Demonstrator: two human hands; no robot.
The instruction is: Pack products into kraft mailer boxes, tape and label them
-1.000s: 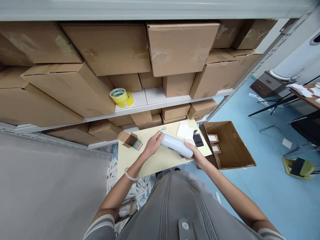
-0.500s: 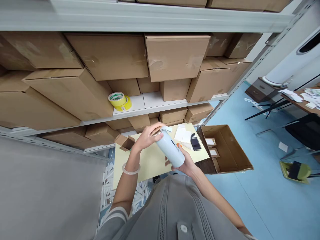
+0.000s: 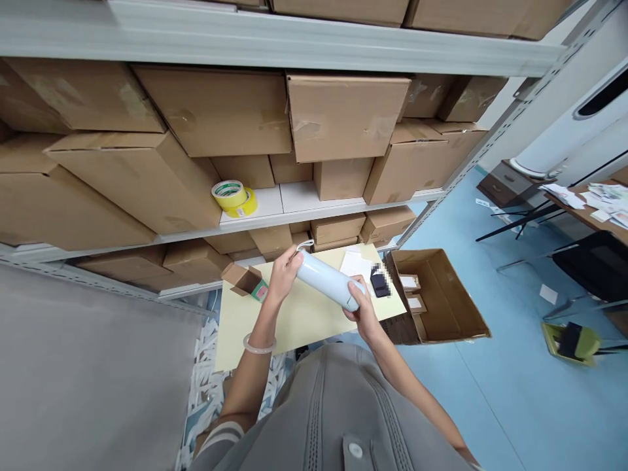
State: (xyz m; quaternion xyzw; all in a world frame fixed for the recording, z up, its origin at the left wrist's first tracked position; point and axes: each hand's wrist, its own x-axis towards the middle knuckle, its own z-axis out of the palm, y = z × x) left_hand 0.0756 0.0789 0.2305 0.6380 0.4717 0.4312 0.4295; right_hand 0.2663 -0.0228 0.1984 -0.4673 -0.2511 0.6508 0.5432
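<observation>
A pale blue insulated bottle [image 3: 324, 280] lies tilted between my two hands, above the cream tabletop [image 3: 299, 320]. My left hand [image 3: 285, 273] is closed round its capped end, where a light carrying loop sticks out. Round the base end, my right hand [image 3: 362, 306] is wrapped with the thumb on top. Most of the cap is hidden by my left fingers. Left of the bottle, a small open carton [image 3: 244, 281] with a green and pink panel lies on the table. White papers [image 3: 354, 263] and a dark, blurred-out object [image 3: 380, 281] lie on the right part.
Shelves full of cardboard boxes [image 3: 348, 121] rise in front. Yellow tape rolls [image 3: 235, 198] sit on the middle shelf. A large open carton [image 3: 454, 294] holding small boxes stands right of the table. Paper strips [image 3: 203, 379] litter the floor at left. A desk and chair [image 3: 593, 268] stand farther right.
The bottle has been turned about its length, so its printed lettering is out of sight, and it lies flatter. My left hand has shifted slightly left. Both hands keep hold.
</observation>
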